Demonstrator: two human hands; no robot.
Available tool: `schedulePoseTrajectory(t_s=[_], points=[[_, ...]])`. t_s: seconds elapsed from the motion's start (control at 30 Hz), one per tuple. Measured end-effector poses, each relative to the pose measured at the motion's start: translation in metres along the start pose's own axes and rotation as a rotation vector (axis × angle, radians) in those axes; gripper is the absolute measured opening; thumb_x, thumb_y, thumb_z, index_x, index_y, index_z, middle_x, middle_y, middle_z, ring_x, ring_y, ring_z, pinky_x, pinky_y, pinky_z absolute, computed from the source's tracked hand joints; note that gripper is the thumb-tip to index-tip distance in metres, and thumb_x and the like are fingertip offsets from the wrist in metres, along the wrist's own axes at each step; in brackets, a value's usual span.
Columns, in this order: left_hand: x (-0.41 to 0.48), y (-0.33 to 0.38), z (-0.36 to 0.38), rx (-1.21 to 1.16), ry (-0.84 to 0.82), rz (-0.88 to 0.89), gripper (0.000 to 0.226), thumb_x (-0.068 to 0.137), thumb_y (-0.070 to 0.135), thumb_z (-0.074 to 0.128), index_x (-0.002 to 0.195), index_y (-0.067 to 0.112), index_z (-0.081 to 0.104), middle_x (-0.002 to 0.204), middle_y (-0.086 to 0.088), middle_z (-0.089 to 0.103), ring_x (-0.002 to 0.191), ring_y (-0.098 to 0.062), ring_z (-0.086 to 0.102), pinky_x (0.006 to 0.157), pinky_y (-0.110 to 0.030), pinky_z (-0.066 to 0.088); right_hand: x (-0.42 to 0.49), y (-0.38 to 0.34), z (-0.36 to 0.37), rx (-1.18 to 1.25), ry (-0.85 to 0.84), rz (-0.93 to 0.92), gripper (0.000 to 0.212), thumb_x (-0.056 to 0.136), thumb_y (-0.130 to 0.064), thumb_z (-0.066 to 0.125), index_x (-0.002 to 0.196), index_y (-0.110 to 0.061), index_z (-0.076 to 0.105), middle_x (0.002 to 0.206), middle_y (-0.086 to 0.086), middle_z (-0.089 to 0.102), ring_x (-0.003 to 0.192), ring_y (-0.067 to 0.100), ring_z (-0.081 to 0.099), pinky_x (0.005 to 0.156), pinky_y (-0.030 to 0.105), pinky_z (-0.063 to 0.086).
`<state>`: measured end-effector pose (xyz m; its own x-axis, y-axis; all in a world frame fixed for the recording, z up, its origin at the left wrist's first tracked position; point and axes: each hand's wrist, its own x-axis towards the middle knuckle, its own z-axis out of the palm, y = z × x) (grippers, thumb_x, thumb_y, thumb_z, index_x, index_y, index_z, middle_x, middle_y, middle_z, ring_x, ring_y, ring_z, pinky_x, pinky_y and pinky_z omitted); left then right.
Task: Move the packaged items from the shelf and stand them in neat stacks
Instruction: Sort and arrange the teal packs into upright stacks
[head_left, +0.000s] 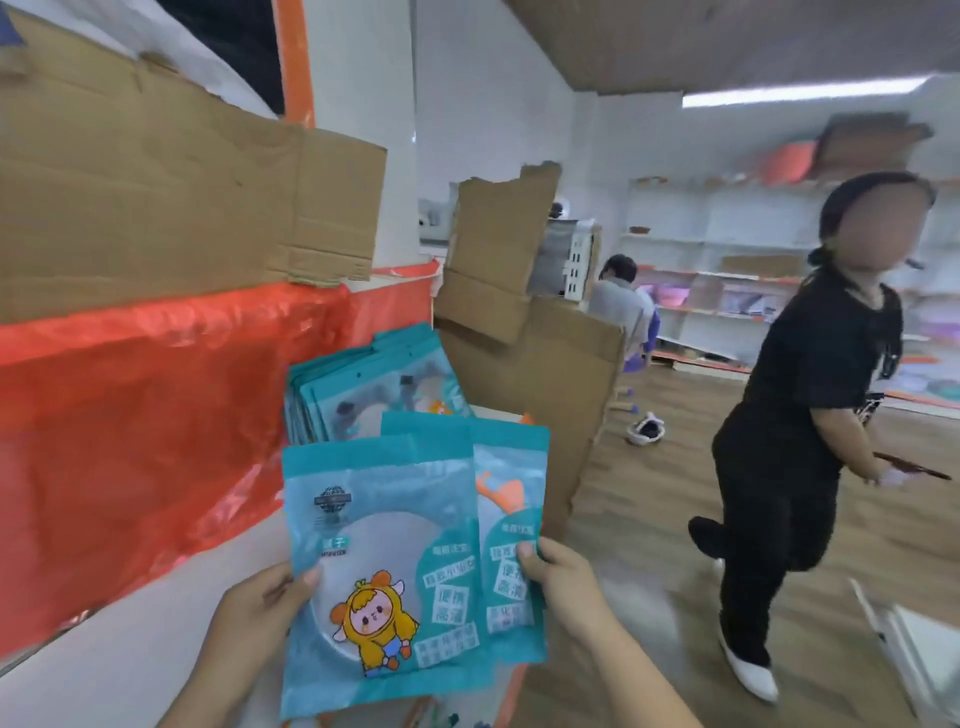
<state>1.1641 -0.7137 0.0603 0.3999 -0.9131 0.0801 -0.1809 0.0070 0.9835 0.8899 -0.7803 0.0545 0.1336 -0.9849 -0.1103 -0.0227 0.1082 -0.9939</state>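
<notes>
Teal plastic front pouch (384, 571): left hand (260, 608) pinches it.
Back teal pouch (511, 493): right hand (566, 587) pinches it.
Risk: slippery — might drop, toppling the leaning teal stack (374, 384).

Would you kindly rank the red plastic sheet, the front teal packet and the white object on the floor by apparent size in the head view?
1. red plastic sheet
2. front teal packet, enlarged by nearness
3. white object on the floor, far off

The left hand (265, 597) and right hand (558, 577) were bare. The left forearm (208, 675) and right forearm (639, 675) were bare too, down to the bottom edge of the view. The thumbnails (311, 574) were short and plain.
</notes>
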Motion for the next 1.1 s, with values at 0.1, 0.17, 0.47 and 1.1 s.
schedulePoseTrajectory(t_s=[0.1, 0.17, 0.47, 1.1], points=[[0.015, 0.009, 0.047, -0.055, 0.022, 0.057, 0.012, 0.088, 0.008, 0.06, 0.083, 0.009, 0.07, 0.059, 0.005, 0.071, 0.057, -0.008, 0.063, 0.049, -0.012, 0.048, 0.023, -0.008, -0.035, 0.009, 0.024, -0.023, 0.018, 0.097, -0.017, 0.052, 0.083, -0.007, 0.056, 0.082, 0.014, 0.055, 0.076, 0.023, 0.053, 0.071, 0.032, 0.042], [0.027, 0.01, 0.071, -0.103, 0.055, 0.067, 0.012, 0.089, 0.007, 0.06, 0.082, 0.007, 0.069, 0.055, 0.005, 0.068, 0.057, -0.008, 0.06, 0.049, -0.014, 0.048, 0.04, -0.011, -0.055, 0.023, 0.033, -0.041, 0.022, 0.095, -0.02, 0.055, 0.081, -0.003, 0.059, 0.083, 0.013, 0.057, 0.078, 0.023, 0.055, 0.074, 0.034, 0.043], [0.086, 0.001, 0.11, -0.13, 0.226, 0.085, 0.02, 0.09, 0.015, 0.061, 0.071, 0.018, 0.068, 0.062, 0.004, 0.068, 0.067, -0.017, 0.054, 0.068, -0.029, 0.045, 0.128, -0.004, -0.083, 0.007, 0.026, -0.041, 0.025, 0.096, -0.019, 0.052, 0.08, -0.002, 0.061, 0.083, 0.013, 0.063, 0.076, 0.022, 0.058, 0.074, 0.035, 0.043], [0.232, -0.033, 0.094, -0.028, 0.469, 0.142, 0.019, 0.09, 0.014, 0.06, 0.078, 0.027, 0.065, 0.078, -0.015, 0.067, 0.07, -0.019, 0.054, 0.062, -0.025, 0.044, 0.338, -0.014, -0.005, -0.003, -0.07, -0.081, 0.025, 0.1, -0.016, 0.043, 0.099, -0.013, 0.068, 0.096, 0.008, 0.073, 0.093, 0.029, 0.068, 0.087, 0.045, 0.052]])
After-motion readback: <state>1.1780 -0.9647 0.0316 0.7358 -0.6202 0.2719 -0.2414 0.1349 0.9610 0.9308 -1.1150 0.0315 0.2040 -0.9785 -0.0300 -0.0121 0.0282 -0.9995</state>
